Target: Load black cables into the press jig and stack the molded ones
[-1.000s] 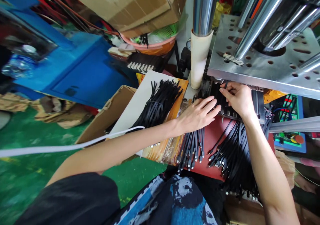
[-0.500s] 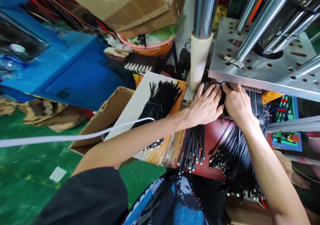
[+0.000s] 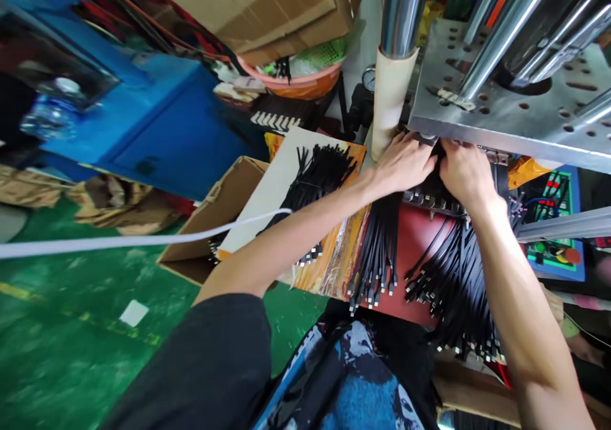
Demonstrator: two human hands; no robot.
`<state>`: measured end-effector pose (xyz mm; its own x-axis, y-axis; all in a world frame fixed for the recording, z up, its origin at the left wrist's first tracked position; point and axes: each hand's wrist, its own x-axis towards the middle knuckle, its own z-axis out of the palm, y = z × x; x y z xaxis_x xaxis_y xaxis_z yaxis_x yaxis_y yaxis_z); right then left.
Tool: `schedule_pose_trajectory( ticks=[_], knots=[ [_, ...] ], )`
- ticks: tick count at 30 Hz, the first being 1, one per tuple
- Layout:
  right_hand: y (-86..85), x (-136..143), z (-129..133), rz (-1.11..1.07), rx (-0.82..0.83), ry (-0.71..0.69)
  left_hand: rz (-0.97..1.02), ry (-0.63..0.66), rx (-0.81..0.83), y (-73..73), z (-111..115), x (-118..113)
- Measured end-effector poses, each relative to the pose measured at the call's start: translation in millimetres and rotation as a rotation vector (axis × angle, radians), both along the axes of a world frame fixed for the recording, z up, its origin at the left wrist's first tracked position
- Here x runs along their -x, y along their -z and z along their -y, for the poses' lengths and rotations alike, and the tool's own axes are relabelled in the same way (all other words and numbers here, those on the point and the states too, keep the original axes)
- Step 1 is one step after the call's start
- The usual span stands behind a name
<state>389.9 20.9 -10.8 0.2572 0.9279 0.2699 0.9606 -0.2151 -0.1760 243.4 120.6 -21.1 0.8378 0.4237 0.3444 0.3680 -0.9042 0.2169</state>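
Beneath the edge of a press's metal plate (image 3: 506, 131), both my hands are on a dark metal mould (image 3: 432, 202). My left hand (image 3: 403, 161) reaches over its left part, the fingers bent over it and the tips hidden. My right hand (image 3: 468, 174) is closed over its right part, its fingertips out of sight under the plate. Black cables (image 3: 377, 252) with bright metal plugs hang toward me from the mould's left side. A thicker bunch of black cables (image 3: 458, 290) spreads out below my right hand.
A bundle of black cables (image 3: 317, 179) lies on white board (image 3: 265, 191) at left, over an open carton (image 3: 238, 185). A steel column with a pale sleeve (image 3: 389, 102) stands beside my left hand. A white cord (image 3: 143, 242) crosses the left. A control box (image 3: 556, 220) is at right.
My hands and the mould have moved farther in under the press plate, and more of the mould's near edge shows. The view has shifted slightly.
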Motion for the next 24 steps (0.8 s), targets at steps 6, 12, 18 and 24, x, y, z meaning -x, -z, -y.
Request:
schedule_pose_trajectory(
  ticks=[6,12,18,24],
  knots=[
    [22.6,81.7,152.1,-0.082,0.392,0.27,-0.264,-0.306,0.294,23.9,103.0,113.5],
    [57.6,100.4,158.8,-0.117,0.662,0.403,-0.251,-0.262,0.541,60.1,104.5,136.3],
    [51.2,95.5,153.0,-0.201,0.653,0.46,-0.077,-0.253,0.757,48.3,92.9,138.7],
    [53.0,96.3,148.2,-0.175,0.672,0.477,-0.083,-0.252,0.66,28.8,100.0,141.9]
  ],
)
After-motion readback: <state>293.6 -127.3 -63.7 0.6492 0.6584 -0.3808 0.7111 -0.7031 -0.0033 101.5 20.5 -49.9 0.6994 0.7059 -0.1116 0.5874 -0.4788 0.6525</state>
